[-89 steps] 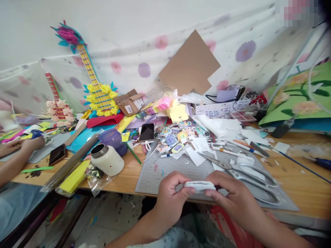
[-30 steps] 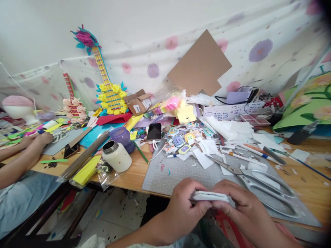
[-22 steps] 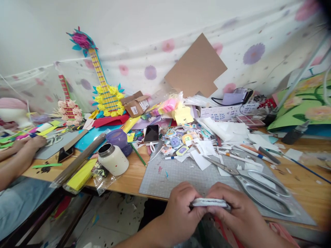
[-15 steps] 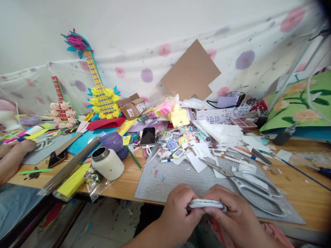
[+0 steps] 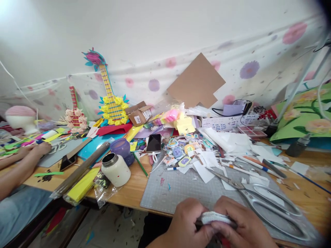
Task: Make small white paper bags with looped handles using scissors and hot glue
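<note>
A small white layered piece is located at the lower centre-right of the frame, in front of the near edge of a grey cutting mat. It is clamped at one end by the thumb and fingers of the left hand and at the other by those of the right hand; its material cannot be determined. At lower right, silver scissors are laid on the mat. Paper cut-outs are heaped at centre.

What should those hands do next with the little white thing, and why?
Maybe gently squeeze the white piece: the left hand and right hand both pinch it, and it looks layered, so pressing might bring the layers closer.
</note>
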`<state>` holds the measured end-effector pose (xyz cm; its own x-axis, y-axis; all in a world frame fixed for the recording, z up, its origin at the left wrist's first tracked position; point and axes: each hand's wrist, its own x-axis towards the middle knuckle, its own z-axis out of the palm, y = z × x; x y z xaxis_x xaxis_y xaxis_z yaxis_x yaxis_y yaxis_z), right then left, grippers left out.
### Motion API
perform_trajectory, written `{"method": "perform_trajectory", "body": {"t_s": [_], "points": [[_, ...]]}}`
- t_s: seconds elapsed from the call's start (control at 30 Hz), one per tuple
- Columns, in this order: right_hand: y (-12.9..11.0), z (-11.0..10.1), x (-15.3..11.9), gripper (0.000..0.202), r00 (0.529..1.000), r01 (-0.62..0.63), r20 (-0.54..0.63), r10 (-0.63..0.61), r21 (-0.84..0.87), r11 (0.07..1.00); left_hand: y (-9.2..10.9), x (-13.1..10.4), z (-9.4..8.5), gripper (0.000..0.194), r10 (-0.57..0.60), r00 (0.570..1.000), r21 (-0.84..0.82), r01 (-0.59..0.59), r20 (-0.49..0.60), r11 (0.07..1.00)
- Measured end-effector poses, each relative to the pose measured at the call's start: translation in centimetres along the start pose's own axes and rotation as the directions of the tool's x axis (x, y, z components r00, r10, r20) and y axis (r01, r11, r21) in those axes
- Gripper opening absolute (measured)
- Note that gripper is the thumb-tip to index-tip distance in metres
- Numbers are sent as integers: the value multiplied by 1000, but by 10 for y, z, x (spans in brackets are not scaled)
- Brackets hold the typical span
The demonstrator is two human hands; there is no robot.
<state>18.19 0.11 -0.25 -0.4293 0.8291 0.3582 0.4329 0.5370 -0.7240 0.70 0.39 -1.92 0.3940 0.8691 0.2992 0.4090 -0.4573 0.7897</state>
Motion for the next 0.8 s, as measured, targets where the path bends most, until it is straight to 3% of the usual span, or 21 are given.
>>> {"method": "perform_trajectory", "body": {"t_s": [0.1,0.17,0.27,0.37,0.63,0.8], "points": [[2,1,2,30,996,-81,42,78,53,995,1,0,-1,35,-42,999,-51,42,-7,998],[4,2,4,27,981,-187,86,176,136,973,3,1,-3,37,-173,984,-127,168,-31,978],[7,2,6,29,935,-353,145,323,308,883,8,3,-6,35,-360,933,-412,333,14,848],[7,2,6,32,896,-443,204,393,443,779,12,5,-9,33,-384,921,-618,338,62,710],[6,5,5,34,866,-499,269,422,525,690,14,5,-9,22,-439,898,-566,380,35,732],[5,2,0,35,869,-495,244,430,441,749,19,3,-9,17,-397,915,-501,380,79,777]]}}
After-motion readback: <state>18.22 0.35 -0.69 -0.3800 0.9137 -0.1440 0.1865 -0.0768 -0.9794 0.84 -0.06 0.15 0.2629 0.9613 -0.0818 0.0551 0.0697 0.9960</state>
